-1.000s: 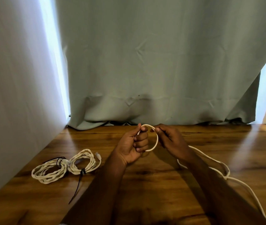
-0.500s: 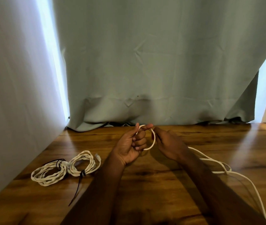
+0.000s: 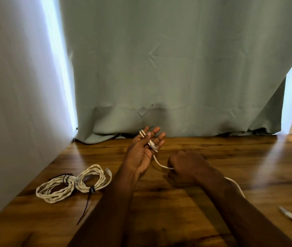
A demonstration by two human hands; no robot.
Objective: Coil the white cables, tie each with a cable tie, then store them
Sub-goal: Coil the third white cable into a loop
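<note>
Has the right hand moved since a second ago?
Yes. The right hand has dropped from beside the left hand, away from the curtain hem and toward the person, gripping the white cable.

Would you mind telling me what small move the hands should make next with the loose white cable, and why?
Probably the right hand should carry its stretch of the loose cable up around the left hand to lay another loop. Only a small loop with the plug end sits at the left fingers, while cable trails across the table uncoiled.
</note>
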